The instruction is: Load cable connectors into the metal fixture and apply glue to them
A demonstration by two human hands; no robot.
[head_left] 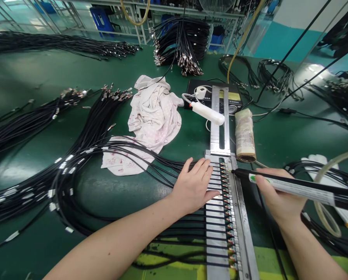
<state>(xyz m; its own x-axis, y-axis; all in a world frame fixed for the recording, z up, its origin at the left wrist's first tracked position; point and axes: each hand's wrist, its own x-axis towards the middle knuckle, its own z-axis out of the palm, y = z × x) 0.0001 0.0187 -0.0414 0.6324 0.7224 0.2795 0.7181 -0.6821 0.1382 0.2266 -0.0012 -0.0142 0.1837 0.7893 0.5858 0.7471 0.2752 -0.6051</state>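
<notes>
Left of the slotted silver metal fixture (217, 272), a loose bundle of black cables (63, 165) with white tags curves across the green table (191, 136). I can't read the tags. The crumpled white cloth (155, 112), between that bundle and the fixture, carries small pink printing, also illegible to me.

My left hand (191, 188) lies palm down over the cables at the fixture's left edge. Its fingers are slightly spread, the thumb well out from the rest. I judge this to be a holding-down step, keeping the cables in their slots while I work at their ends. The small metal connector ends (230, 232) stand in a row along the fixture's right side.

Behind the fixture's upper arm, the black cardboard box (208, 98) shows "82A", perhaps with a character ahead of it, and "ZI DONG". The white rod-shaped device (208, 112) in front of it shows no writing I can make out.

Right of the fixture, my right hand (287, 206) pinches a thick black marker-like pen (293, 186) between thumb and index finger; I can't tell how the other fingers sit. Its white label has a green spot and print too small to read. The tip is at the upper connector ends, contact unclear. To my judgement, moving it there calls for a light, steady pinch.
</notes>
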